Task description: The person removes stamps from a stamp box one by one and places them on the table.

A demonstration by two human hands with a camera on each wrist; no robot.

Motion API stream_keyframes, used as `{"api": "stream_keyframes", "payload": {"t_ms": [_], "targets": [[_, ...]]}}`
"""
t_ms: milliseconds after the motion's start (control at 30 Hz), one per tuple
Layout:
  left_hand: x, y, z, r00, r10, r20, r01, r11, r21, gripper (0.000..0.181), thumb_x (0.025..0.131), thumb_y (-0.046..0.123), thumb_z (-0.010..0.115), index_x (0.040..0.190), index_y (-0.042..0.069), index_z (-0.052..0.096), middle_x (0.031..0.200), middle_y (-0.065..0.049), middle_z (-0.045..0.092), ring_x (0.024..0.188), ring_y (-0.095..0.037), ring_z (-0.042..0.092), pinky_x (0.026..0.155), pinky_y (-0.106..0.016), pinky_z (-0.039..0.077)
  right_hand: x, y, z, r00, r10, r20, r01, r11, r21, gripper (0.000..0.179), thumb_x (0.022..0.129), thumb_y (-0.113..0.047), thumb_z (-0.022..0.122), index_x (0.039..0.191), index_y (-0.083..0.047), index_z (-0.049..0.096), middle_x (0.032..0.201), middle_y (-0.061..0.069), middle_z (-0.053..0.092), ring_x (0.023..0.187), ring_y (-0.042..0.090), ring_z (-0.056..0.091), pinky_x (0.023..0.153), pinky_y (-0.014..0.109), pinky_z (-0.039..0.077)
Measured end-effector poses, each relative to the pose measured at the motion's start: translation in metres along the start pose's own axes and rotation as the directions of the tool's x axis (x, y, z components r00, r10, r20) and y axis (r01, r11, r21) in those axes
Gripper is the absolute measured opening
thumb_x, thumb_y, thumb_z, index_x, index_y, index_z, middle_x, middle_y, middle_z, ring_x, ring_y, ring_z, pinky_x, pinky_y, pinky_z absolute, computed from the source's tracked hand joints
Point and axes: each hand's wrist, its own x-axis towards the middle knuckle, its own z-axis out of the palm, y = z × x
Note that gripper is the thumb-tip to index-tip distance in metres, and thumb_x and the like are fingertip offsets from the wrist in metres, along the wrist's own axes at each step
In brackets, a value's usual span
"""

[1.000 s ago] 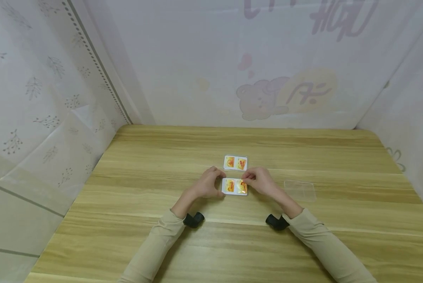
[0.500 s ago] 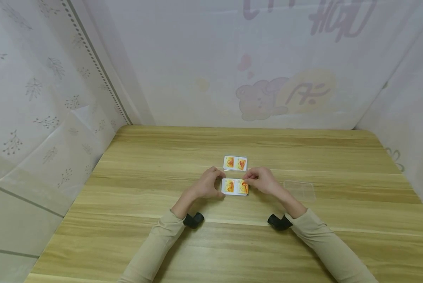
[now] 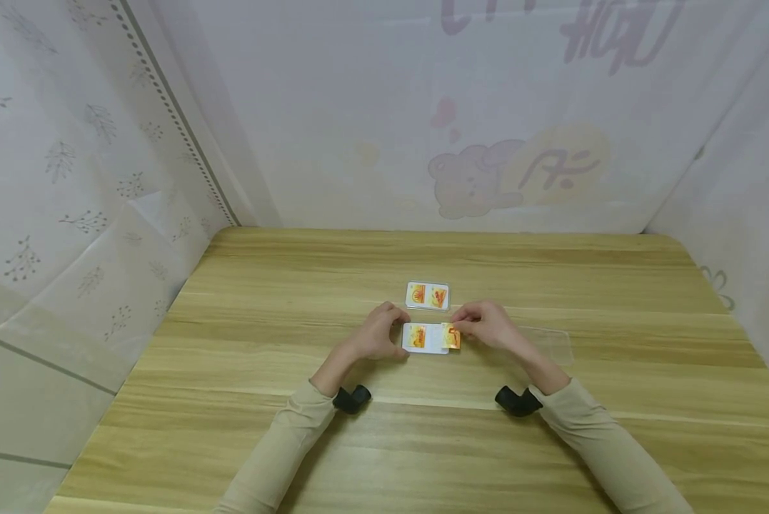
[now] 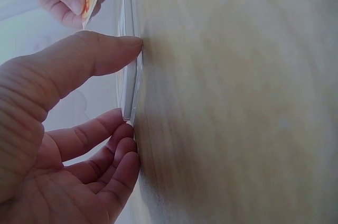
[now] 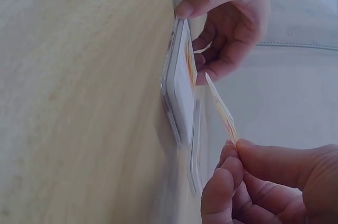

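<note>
My left hand (image 3: 375,333) holds a flat white card (image 3: 433,343) in a clear case by its left side, thumb at the near corner, fingertips at the far one. An orange-yellow stamp-like picture (image 3: 418,335) lies on the card's left half; the right half shows plain white. A second small stamp-like paper (image 3: 452,336) is pinched between thumb and fingers of my right hand (image 3: 488,326). It overlaps the card's right end in the head view and stands tilted, apart from the card's face (image 5: 182,94), in the right wrist view.
Just beyond lies another clear case (image 3: 428,295) with two orange pictures on white. A transparent plastic lid (image 3: 554,345) rests on the wooden table (image 3: 281,285) behind my right wrist. Black wrist mounts (image 3: 518,401) sit near the sleeves.
My right hand has moved right, drawing the stamp-like paper off the card's right half and partly past its end. The left hand and the cases have stayed put.
</note>
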Motion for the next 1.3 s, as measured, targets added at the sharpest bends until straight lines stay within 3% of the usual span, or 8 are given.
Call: {"api": "stream_keyframes", "payload": {"t_ms": [267,733,1300], "targets": [[0.002,-0.001,0.0,1.0,-0.013,0.01,0.013,1.0,0.008,0.052,0.066,0.008,0.083,0.111,-0.005,0.059,0.107,-0.012,0.052,0.103,-0.026,0.049,0.093,-0.038,0.041,-0.003,0.004,-0.006,1.0,-0.007,0.002,0.007,1.0,0.023,0.012,0.088,-0.003,0.061,0.093,0.006,0.067,0.072,0.008,0.061,0.062,0.016,0.052,0.052,0.021,0.043],[0.001,0.001,0.0,1.0,-0.012,0.005,0.012,1.0,0.005,0.054,0.065,0.007,0.083,0.111,-0.005,0.059,0.107,-0.013,0.053,0.103,-0.027,0.049,0.093,-0.039,0.041,-0.01,0.008,-0.016,0.998,0.059,-0.005,-0.058,0.997,0.055,0.013,0.088,-0.004,0.06,0.095,0.005,0.067,0.076,0.006,0.062,0.065,0.016,0.054,0.055,0.024,0.047],[0.0,0.001,0.0,1.0,-0.016,0.009,0.016,1.0,-0.003,0.054,0.066,0.007,0.083,0.112,-0.006,0.059,0.107,-0.013,0.053,0.104,-0.027,0.049,0.094,-0.038,0.041,-0.017,0.011,-0.029,0.998,0.061,0.005,-0.062,0.996,0.059,0.014,0.089,-0.004,0.06,0.097,0.006,0.066,0.076,0.008,0.062,0.064,0.017,0.052,0.053,0.024,0.044]]}}
